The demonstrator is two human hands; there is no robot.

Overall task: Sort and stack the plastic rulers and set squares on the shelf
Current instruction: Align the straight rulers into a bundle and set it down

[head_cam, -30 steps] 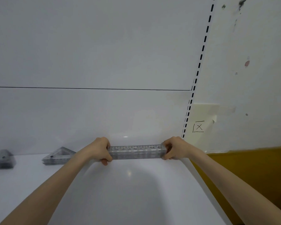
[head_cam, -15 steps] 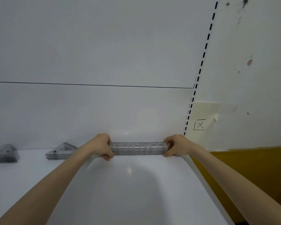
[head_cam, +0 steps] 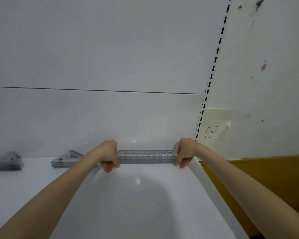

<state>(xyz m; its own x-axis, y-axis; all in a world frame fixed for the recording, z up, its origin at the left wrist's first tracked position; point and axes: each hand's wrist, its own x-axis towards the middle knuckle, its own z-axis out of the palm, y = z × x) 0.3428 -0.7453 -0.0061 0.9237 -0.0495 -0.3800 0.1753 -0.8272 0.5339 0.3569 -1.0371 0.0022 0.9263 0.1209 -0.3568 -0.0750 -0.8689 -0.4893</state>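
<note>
Shelf, two hands, one ruler stack, two set-square stacks

A hand-drawn boxed "X" stands on the cream paper note.

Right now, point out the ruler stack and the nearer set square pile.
ruler stack (head_cam: pixel 146 156), head view, middle of its span.
nearer set square pile (head_cam: pixel 66 163), head view, its front edge.
</note>
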